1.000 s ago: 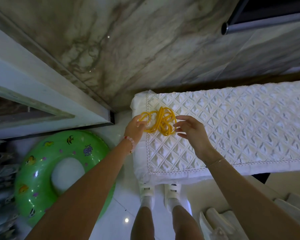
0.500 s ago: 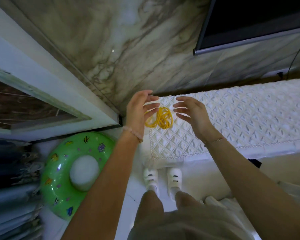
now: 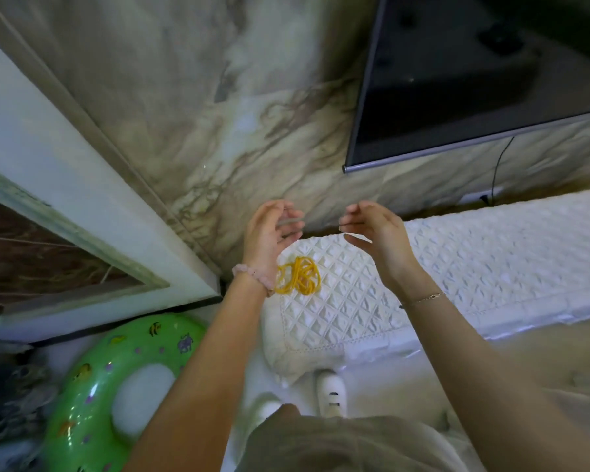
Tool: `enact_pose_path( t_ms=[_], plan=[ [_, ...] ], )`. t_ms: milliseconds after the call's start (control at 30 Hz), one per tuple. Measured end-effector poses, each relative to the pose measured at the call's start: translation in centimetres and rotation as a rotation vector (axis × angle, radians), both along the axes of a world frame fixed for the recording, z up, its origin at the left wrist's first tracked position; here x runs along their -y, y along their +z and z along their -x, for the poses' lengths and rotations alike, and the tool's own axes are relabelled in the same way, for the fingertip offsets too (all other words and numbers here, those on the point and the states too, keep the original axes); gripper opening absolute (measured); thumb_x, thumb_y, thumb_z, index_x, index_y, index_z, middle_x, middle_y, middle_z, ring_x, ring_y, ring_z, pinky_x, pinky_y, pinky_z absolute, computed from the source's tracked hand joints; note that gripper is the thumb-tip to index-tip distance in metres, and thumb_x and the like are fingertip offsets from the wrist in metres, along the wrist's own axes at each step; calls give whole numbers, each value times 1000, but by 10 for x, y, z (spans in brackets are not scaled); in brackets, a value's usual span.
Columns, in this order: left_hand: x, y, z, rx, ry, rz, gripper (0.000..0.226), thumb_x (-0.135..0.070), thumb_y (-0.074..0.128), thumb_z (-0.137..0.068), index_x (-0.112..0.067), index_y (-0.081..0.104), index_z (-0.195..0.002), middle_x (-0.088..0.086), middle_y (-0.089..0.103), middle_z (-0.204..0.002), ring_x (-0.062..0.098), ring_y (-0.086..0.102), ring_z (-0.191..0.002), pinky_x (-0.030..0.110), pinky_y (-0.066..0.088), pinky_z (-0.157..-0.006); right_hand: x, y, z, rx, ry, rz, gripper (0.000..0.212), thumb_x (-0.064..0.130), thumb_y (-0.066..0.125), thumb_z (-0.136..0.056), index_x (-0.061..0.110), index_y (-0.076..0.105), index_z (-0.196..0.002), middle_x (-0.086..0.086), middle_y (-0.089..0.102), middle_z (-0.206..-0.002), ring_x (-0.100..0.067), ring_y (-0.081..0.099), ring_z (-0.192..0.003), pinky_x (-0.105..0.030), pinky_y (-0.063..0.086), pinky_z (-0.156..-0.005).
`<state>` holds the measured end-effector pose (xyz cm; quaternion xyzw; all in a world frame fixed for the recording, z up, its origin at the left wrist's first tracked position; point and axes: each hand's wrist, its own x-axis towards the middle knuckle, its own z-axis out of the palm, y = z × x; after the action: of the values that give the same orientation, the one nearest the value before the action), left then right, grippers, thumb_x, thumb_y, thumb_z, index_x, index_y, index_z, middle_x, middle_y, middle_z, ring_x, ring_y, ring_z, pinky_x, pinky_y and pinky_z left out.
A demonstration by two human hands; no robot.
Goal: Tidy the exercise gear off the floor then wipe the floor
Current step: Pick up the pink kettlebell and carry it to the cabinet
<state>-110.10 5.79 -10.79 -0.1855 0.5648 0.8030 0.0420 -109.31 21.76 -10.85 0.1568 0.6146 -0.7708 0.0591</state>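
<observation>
Two bare hands hover at the centre of the frame, the left hand [image 3: 269, 233] and the right hand [image 3: 377, 229], palms turned toward each other. Each grip is loose, its fingers gently curved around nothing. Just below them a tangled coil of thin yellow cord [image 3: 298, 275] lies on the white quilted bench cover [image 3: 440, 267], near its left end (one edge hidden behind the left wrist). A green inflatable swim ring [image 3: 92, 386] sits at lower left.
</observation>
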Motion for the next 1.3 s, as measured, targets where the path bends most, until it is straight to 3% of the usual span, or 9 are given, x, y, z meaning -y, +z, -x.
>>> enact_pose_path(
  t_ms=[267,433,700,1300],
  plan=[
    [16,22,3,-50,-243,5,21,-16,42,-97,-14,56,-82,-8,65,-56,5,61,-50,18,52,-53,15,25,-26,-37,-155,-60,20,15,46,-95,12,65,-91,-2,68,-77,-14,64,-73,-23,53,-70],
    [60,44,-1,-97,-373,-44,18,-17,42,-97,-12,56,-88,-6,66,-59,7,62,-52,21,52,-57,53,36,-46,-82,-265,-54,23,13,47,-94,3,64,-105,-4,68,-81,-16,64,-76,-20,54,-68],
    [104,56,-16,-112,-514,-35,17,-15,44,-96,-13,57,-86,-6,65,-60,8,60,-52,24,50,-59,106,46,-83,-94,-416,-65,18,15,48,-93,14,67,-94,-4,68,-84,-14,66,-80,-27,54,-76],
    [19,72,-127,-170,-1002,37,23,-17,42,-97,-16,60,-83,0,65,-74,12,62,-62,25,51,-65,85,69,-248,-93,-915,-101,18,18,51,-94,14,68,-92,0,68,-79,-12,65,-73,-20,53,-67]
  ],
)
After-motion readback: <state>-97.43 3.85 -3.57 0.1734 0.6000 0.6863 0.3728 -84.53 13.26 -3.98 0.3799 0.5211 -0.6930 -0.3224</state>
